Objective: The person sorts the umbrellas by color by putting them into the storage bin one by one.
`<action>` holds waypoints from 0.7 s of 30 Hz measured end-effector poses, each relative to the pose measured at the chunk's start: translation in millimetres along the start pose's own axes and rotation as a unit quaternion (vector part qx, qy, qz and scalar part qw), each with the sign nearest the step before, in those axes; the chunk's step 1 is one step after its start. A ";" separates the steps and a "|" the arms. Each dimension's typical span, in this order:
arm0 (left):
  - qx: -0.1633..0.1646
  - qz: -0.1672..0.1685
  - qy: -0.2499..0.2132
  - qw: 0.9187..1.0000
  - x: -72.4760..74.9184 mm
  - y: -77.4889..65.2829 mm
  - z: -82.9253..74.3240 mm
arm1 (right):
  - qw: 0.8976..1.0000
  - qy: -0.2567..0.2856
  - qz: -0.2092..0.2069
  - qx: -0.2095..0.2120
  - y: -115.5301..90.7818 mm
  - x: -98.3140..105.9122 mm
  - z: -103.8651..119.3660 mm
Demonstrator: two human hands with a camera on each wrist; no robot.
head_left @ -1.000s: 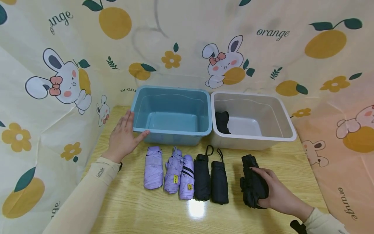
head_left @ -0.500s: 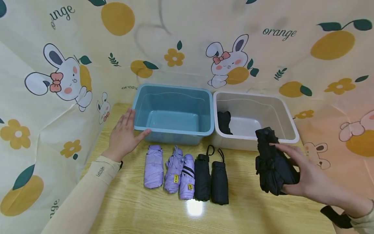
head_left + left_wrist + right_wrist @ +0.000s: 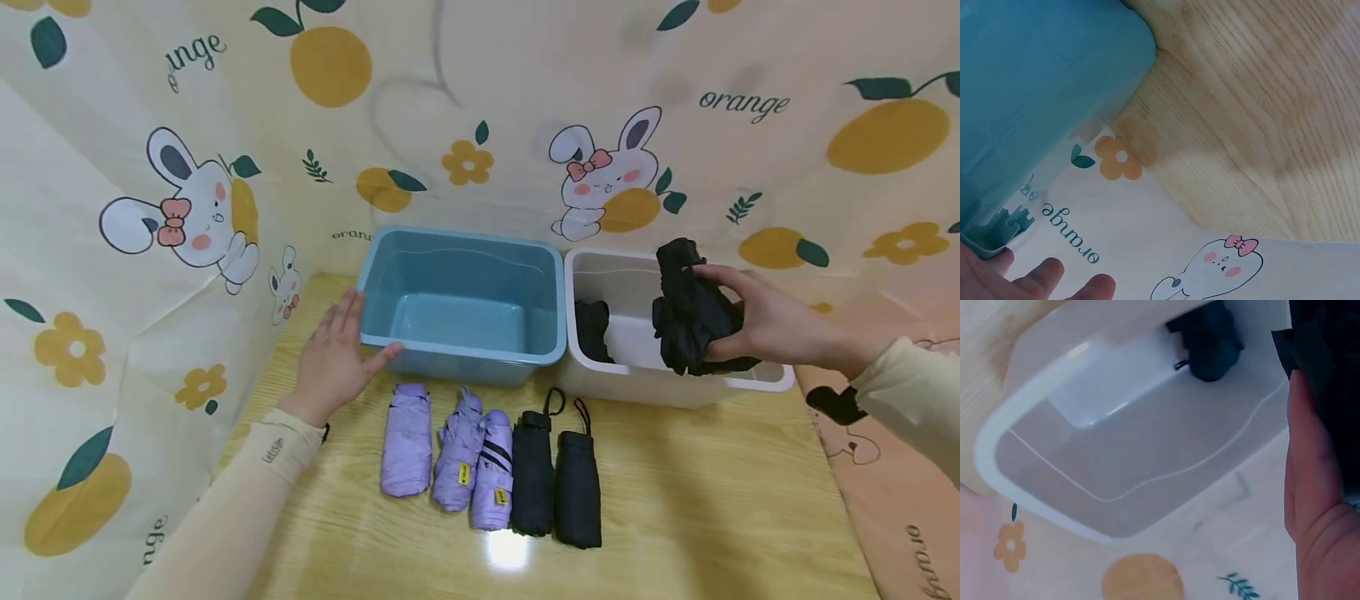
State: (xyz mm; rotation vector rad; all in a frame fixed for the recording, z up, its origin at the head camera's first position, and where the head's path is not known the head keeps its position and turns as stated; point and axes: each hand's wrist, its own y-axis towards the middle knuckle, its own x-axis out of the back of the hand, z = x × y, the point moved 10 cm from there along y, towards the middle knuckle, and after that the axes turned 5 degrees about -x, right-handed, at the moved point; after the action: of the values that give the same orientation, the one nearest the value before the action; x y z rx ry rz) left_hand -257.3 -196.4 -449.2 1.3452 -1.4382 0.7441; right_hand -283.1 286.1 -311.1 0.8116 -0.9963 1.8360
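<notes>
Right fingers (image 3: pixel 726 277) curled round a black umbrella (image 3: pixel 692 321), left fingers (image 3: pixel 347 315) straight against the blue bin (image 3: pixel 480 368)

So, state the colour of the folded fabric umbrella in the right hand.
Black; the folded fabric umbrella shows best in the head view.

Blue rect. plastic bin (image 3: pixel 483 367) L of beige rect. plastic bin (image 3: pixel 637 385) w/ black cloth bundle (image 3: pixel 592 331) inside; in frt, 3 purple cloth umbrellas (image 3: pixel 459 452), 2 black ones (image 3: pixel 533 479) R.
</notes>
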 end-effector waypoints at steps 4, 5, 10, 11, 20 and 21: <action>0.000 -0.005 0.001 1.000 -0.9 0.4 -2.1 | 1.000 -0.024 0.016 0.000 26.0 -6.4 -5.2; 0.002 -0.004 0.002 1.000 -0.8 0.4 -2.2 | 1.000 -0.027 0.015 0.003 31.0 -8.1 -5.6; 0.006 0.002 0.003 1.000 -0.2 0.0 -1.7 | 0.999 -0.037 0.036 0.013 51.3 -24.3 -11.5; 0.007 0.003 0.004 1.000 0.0 -0.2 -1.2 | 0.998 -0.040 0.045 0.006 55.0 -28.7 -14.4; 0.001 -0.005 -0.001 1.000 1.5 -0.9 -2.9 | 0.993 -0.014 0.114 -0.033 82.0 -48.8 -37.3; 0.001 -0.005 0.000 1.000 1.5 -1.0 -3.0 | 0.993 -0.021 0.114 -0.033 85.1 -49.5 -38.5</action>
State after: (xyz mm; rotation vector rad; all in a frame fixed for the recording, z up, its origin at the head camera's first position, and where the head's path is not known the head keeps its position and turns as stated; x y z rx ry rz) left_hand -255.5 -194.3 -447.0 1.3524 -1.4304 0.7397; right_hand -344.8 275.2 -396.2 0.7230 -1.2123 1.9739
